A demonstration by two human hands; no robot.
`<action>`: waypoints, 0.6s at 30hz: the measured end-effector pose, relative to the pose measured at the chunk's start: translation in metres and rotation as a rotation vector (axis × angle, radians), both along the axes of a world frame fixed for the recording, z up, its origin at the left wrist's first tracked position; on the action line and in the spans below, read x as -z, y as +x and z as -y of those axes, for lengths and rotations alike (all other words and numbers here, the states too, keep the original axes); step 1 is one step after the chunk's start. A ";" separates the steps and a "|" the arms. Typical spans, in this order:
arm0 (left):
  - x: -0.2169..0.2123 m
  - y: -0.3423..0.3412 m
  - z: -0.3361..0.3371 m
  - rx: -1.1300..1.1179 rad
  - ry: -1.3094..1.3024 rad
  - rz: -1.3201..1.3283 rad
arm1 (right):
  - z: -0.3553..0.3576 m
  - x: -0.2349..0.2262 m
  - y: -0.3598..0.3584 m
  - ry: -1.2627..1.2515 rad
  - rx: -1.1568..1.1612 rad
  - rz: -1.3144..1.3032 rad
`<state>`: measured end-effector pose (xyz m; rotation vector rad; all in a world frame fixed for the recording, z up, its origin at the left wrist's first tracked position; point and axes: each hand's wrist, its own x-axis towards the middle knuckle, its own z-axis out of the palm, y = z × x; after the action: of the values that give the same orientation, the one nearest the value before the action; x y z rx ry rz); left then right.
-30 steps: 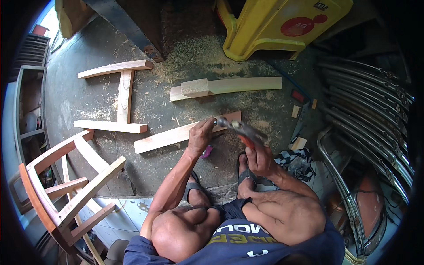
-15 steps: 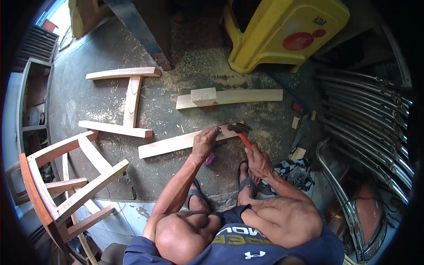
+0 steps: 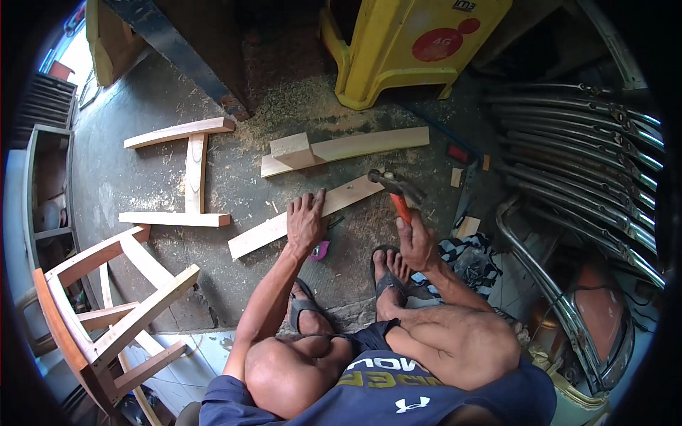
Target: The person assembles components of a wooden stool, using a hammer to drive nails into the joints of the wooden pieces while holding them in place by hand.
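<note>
A pale wooden board (image 3: pixel 264 236) lies slanted on the floor in front of me, its right end farther away. My left hand (image 3: pixel 305 221) is laid across its middle, fingers stretched out and a little apart. A small dark spot, perhaps a nail or hole, shows on the board right of that hand. In my right hand (image 3: pixel 418 241) is a hammer (image 3: pixel 401 202) with an orange handle, gripped with closed fingers. The dark metal head is at the board's right end; whether it touches the wood I cannot tell.
Beyond lies another board (image 3: pixel 383 148) with a wood block (image 3: pixel 292 150) on it. An H-shaped wooden frame (image 3: pixel 195 174) and a chair-like wooden frame (image 3: pixel 145 323) are at left. A purple tape measure (image 3: pixel 320 250), yellow plastic stool (image 3: pixel 419 57) and metal tubes (image 3: pixel 568 153) stand around.
My left hand has gone from closed near the hammer head to stretched out farther left on the board. The board is tilted more steeply. The whole view has shifted slightly.
</note>
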<state>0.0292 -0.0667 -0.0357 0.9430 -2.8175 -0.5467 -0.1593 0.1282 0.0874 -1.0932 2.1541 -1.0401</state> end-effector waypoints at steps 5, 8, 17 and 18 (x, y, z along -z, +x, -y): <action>-0.006 -0.009 -0.002 -0.007 0.049 0.076 | 0.008 0.012 -0.002 -0.042 -0.071 -0.173; -0.004 -0.010 -0.001 -0.004 0.046 0.094 | 0.025 -0.014 -0.007 -0.059 -0.075 -0.091; -0.012 -0.030 -0.006 0.023 0.079 0.049 | -0.006 0.058 -0.020 -0.147 -0.152 -0.262; -0.008 -0.028 -0.005 0.021 0.065 0.083 | 0.002 0.056 -0.019 0.145 -0.112 -0.212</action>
<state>0.0016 -0.0615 -0.0278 0.9697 -2.9026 -0.6187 -0.1780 0.1266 0.0314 -1.2867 2.2618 -0.7343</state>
